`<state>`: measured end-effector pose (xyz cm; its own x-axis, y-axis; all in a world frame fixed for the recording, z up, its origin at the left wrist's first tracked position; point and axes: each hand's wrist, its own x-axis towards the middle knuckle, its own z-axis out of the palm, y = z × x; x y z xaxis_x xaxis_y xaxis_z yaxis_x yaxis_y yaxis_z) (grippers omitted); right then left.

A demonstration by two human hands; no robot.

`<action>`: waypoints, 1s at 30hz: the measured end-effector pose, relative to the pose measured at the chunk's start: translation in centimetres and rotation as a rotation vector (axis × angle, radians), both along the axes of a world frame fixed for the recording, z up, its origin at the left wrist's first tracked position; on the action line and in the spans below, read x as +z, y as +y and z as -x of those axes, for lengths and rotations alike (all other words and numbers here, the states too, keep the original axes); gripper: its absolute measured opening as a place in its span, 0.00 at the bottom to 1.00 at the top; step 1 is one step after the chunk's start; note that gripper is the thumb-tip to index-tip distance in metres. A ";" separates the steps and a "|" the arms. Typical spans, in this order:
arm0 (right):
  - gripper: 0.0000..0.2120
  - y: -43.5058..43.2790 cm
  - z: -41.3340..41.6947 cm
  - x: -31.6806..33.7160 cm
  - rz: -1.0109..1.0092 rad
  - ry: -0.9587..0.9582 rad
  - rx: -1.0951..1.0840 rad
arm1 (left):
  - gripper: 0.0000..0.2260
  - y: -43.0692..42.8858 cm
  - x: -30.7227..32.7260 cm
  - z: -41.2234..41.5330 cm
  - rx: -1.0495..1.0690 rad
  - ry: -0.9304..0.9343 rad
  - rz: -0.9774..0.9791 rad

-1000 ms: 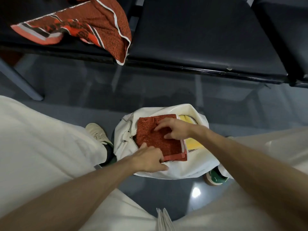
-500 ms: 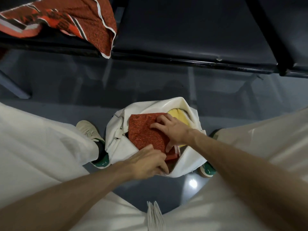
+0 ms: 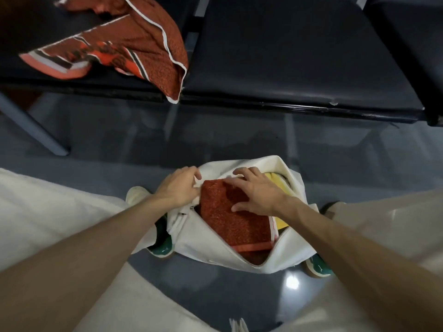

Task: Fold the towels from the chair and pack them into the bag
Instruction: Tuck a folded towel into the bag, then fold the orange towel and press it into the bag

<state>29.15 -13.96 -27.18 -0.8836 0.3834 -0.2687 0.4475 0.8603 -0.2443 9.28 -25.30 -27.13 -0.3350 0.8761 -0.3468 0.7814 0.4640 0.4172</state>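
- left hand moved from near edge of bag to its far-left rim, now pinching it
- right hand spread flat on folded red towel inside bag
- unfolded towel at left front edge of bench

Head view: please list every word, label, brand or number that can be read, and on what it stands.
No text can be read.
The pattern on the unfolded towel on the chair is too blurred to read as letters.
The white bag and the folded red towel show no writing.

A red towel fills the open bag.
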 end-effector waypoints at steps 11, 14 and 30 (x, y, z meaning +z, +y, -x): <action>0.39 -1.4 -1.0 -1.8 -0.033 -0.101 0.078 | 0.29 0.3 -3.9 1.0 -0.479 0.323 0.020; 0.41 -1.8 -1.6 -1.7 -0.051 -0.140 0.094 | 0.25 0.0 -4.3 0.2 -0.492 0.461 -0.050; 0.30 -1.8 -0.3 -4.3 0.127 -0.174 0.205 | 0.15 2.0 -1.4 1.0 -0.235 0.449 -0.428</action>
